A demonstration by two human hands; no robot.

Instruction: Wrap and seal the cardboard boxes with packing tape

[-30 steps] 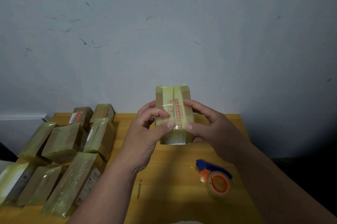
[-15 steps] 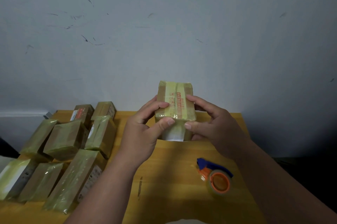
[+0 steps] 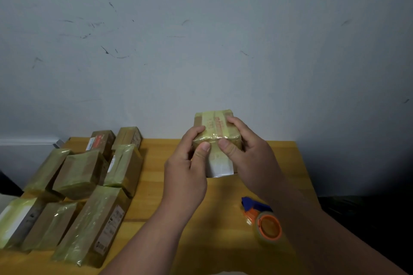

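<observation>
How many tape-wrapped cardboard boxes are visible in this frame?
9. One tape-wrapped cardboard box is held in both hands' grip above the yellow wooden table. Eight wrapped boxes cluster on its left; others may be hidden.

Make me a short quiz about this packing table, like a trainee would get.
1. True or false: both hands grip the box.
2. Where does the tape dispenser lie? A) on the table, near the right forearm B) on the stack of wrapped boxes
3. On which side of the table do the wrapped boxes sit?

Key: 1 true: the left hand and right hand both hold it. 2 A. 3 left.
</observation>
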